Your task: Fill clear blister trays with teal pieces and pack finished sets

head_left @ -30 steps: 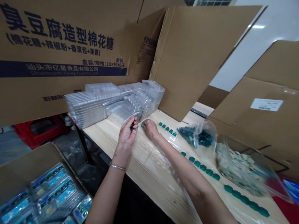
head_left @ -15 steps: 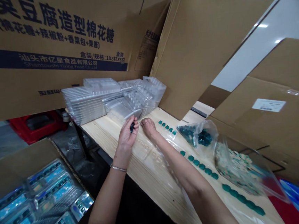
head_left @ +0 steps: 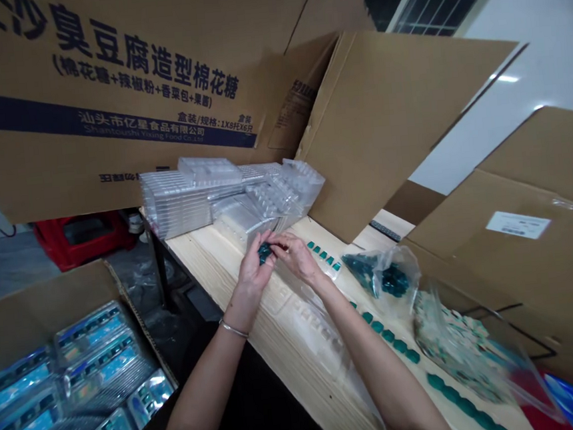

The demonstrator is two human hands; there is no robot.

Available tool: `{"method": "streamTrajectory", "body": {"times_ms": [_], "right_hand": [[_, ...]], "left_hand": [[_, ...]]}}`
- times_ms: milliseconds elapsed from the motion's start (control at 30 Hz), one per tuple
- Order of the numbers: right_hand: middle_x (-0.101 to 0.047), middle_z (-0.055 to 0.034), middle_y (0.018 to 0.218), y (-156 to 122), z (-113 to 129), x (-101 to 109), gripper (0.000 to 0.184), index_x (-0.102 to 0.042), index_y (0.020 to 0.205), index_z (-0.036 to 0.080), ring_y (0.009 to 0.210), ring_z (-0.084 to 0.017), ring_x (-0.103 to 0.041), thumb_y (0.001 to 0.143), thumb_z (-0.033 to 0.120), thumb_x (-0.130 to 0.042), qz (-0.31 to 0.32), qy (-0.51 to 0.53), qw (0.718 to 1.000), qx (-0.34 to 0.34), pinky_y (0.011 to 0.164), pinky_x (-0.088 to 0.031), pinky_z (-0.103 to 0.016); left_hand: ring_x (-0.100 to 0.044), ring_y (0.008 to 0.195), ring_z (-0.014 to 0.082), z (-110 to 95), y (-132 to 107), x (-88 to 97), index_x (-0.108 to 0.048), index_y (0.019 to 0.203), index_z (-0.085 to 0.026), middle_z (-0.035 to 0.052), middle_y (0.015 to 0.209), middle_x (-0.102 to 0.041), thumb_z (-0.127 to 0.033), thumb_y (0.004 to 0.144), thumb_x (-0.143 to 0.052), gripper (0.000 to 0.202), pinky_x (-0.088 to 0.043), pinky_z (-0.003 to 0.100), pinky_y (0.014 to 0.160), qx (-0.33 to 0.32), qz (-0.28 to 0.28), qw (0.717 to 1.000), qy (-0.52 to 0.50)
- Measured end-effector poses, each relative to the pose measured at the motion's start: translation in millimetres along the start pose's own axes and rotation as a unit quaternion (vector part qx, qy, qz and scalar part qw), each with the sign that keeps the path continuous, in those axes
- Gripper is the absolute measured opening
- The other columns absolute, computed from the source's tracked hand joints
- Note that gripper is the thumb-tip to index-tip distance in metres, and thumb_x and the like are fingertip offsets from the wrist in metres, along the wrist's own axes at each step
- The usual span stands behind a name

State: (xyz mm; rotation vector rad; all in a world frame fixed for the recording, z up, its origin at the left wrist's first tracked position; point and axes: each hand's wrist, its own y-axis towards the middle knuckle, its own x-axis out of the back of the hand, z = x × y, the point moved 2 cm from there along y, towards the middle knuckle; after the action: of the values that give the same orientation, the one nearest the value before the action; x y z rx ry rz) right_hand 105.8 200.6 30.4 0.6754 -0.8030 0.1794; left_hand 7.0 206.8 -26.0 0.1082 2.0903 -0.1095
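Observation:
My left hand (head_left: 255,271) is closed around several small dark teal gem-like pieces (head_left: 265,251), which show between its thumb and fingers. My right hand (head_left: 296,257) meets it there, fingertips pinched together at the edge of those pieces; whatever is between them is hidden. Beneath both forearms, clear plastic trays with moulded pockets (head_left: 321,329) lie along the wooden table (head_left: 280,369). To the right of my right hand, one tray holds a short row of teal pieces (head_left: 324,256). Longer teal rows (head_left: 387,335) run toward the near right.
Stacked clear trays (head_left: 177,201) stand at the table's far end against a large printed carton (head_left: 107,117). An open bag of teal pieces (head_left: 389,273) and a bag of pale green pieces (head_left: 458,340) lie right. At lower left, a carton holds blue packs (head_left: 99,365); behind it is a red stool (head_left: 58,245).
My right hand has come up against my left, its fingers now at the teal pieces. More of those pieces show in my left hand. The camera view has tilted up slightly.

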Motion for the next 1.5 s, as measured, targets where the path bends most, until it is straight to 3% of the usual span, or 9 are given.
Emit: {"method": "streamTrajectory", "body": {"times_ms": [267,400,533,833,1067,1200,1367,1433,1500], "right_hand": [[-0.065,-0.0073,0.093,-5,-2,2,0.018,-0.066,0.091,0.019,0.088,-0.018,-0.058,0.084,0.021,-0.050,-0.005,-0.036,0.999,0.030,0.083,-0.044,-0.031],[-0.064,-0.0055,0.080,-9,-2,10,0.016,-0.066,0.085,0.017,0.073,-0.016,-0.058,0.083,0.023,-0.051,-0.095,-0.040,0.994,-0.030,0.069,-0.046,-0.028],[-0.061,-0.0053,0.077,-13,4,18,0.017,-0.065,0.084,0.017,0.070,-0.016,-0.056,0.084,0.025,-0.050,-0.139,-0.071,0.987,-0.023,0.067,-0.046,-0.028],[-0.064,-0.0057,0.076,-22,17,30,0.021,-0.067,0.083,0.017,0.068,-0.015,-0.058,0.085,0.023,-0.047,-0.090,-0.070,0.993,-0.019,0.067,-0.045,-0.027],[-0.063,-0.0038,0.068,-26,7,32,0.018,-0.063,0.074,0.016,0.060,-0.014,-0.055,0.080,0.025,-0.049,-0.136,-0.059,0.985,-0.092,0.061,-0.044,-0.025],[-0.063,-0.0043,0.070,-28,10,31,0.019,-0.063,0.073,0.017,0.062,-0.014,-0.056,0.081,0.027,-0.048,-0.123,-0.065,0.987,-0.082,0.063,-0.044,-0.026],[-0.064,-0.0034,0.065,-30,3,25,0.019,-0.060,0.074,0.016,0.058,-0.015,-0.059,0.078,0.031,-0.049,-0.125,0.087,0.973,-0.171,0.058,-0.045,-0.026],[-0.063,-0.0025,0.064,-31,1,24,0.018,-0.059,0.076,0.016,0.057,-0.014,-0.058,0.077,0.031,-0.050,-0.125,0.118,0.967,-0.190,0.056,-0.046,-0.025],[-0.063,-0.0025,0.071,-32,2,26,0.017,-0.059,0.083,0.016,0.060,-0.014,-0.058,0.076,0.030,-0.052,-0.128,0.096,0.973,-0.166,0.056,-0.046,-0.025]], "left_hand": [[-0.059,0.090,0.0125,3,-1,-5.7,-0.064,0.096,-0.015,0.0073,0.100,-0.065,-0.032,0.088,-0.046,0.026,-0.048,0.023,0.082,0.065,0.011,0.996,-0.062],[-0.060,0.080,0.0089,4,-6,-13.1,-0.064,0.088,-0.013,0.0032,0.085,-0.065,-0.028,0.081,-0.059,0.018,-0.047,0.021,0.082,0.053,0.032,0.993,-0.100],[-0.061,0.080,0.0086,3,-13,-21.3,-0.065,0.085,-0.013,0.0024,0.084,-0.066,-0.018,0.070,-0.069,0.016,-0.046,0.023,0.086,-0.002,0.034,0.999,-0.033],[-0.064,0.082,0.0159,0,-19,-25.2,-0.065,0.093,-0.010,0.0075,0.094,-0.067,-0.030,0.067,-0.071,0.033,-0.049,0.038,0.087,-0.105,0.033,0.982,0.154],[-0.064,0.083,0.0168,3,-19,-26.0,-0.065,0.096,-0.009,0.0082,0.091,-0.068,-0.032,0.069,-0.069,0.035,-0.048,0.039,0.089,-0.063,0.067,0.979,0.183],[-0.064,0.084,0.0150,3,-19,-24.8,-0.065,0.093,-0.010,0.0068,0.091,-0.068,-0.030,0.068,-0.070,0.033,-0.050,0.035,0.087,-0.074,0.070,0.977,0.189],[-0.065,0.077,0.0150,-3,-18,-22.2,-0.065,0.101,-0.012,0.0075,0.090,-0.069,-0.026,0.074,-0.062,0.031,-0.052,0.029,0.078,-0.122,0.058,0.930,0.341],[-0.066,0.075,0.0153,-6,-17,-21.6,-0.065,0.102,-0.013,0.0075,0.088,-0.070,-0.023,0.075,-0.060,0.029,-0.052,0.028,0.074,-0.148,0.050,0.898,0.412],[-0.065,0.076,0.0156,-8,-16,-21.1,-0.066,0.099,-0.014,0.0068,0.088,-0.070,-0.019,0.075,-0.059,0.025,-0.052,0.027,0.074,-0.197,0.040,0.853,0.482]]}}
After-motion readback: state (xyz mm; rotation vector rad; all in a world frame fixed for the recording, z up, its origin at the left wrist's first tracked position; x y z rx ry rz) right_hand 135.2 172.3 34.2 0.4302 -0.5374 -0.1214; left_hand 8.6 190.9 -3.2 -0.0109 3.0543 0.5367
